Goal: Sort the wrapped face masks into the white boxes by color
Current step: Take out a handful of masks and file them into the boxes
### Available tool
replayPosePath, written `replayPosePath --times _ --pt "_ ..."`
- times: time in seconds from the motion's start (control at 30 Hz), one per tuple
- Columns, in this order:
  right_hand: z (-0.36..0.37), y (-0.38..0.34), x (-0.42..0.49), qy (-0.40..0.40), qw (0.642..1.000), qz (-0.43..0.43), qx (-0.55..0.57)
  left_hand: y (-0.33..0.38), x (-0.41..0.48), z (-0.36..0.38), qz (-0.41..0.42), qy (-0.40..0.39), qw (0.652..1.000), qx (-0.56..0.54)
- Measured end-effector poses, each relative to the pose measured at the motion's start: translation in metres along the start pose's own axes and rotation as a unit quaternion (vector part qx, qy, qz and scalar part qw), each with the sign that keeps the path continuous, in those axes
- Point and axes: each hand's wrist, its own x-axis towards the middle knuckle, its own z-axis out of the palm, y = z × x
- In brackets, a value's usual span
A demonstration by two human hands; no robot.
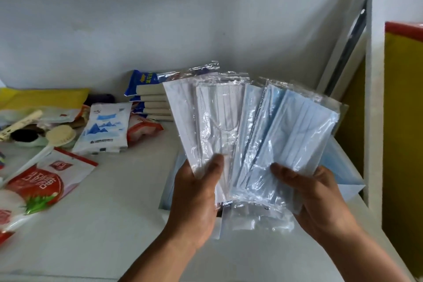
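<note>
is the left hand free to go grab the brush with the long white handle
Probably not yet: the left hand pinches the white masks. The way to the brush looks open over bare table, once the masks are handed off.

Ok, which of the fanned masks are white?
The white masks at the fan's left end, pinched by the left hand; the blue masks sit right of them.

The left hand (196, 199) pinches white face masks in clear plastic wraps (212, 121). The right hand (320, 197) holds light blue wrapped face masks (295, 135) beside them, spread like a fan above the white worktop (103, 217). Red and white bags (45, 181) lie at the left.
</note>
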Motion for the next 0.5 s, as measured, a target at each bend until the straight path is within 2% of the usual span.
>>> replayPosePath --times 0.13,0.33,0.5 --pt "0.0038 0.0073 -0.0012 -0.009 0.999 0.019 -0.027 -0.0014 0.0007 0.0011 0.018 0.019 0.999 0.025" --pt "0.0039 0.0035 -0.0006 -0.001 1.000 0.023 0.006 0.0033 0.0025 0.0013 -0.003 0.036 0.999 -0.038" --pt "0.0052 0.0018 -0.0053 -0.035 0.999 0.028 0.012 0.0005 0.0009 0.0009 0.027 0.019 0.999 0.033"
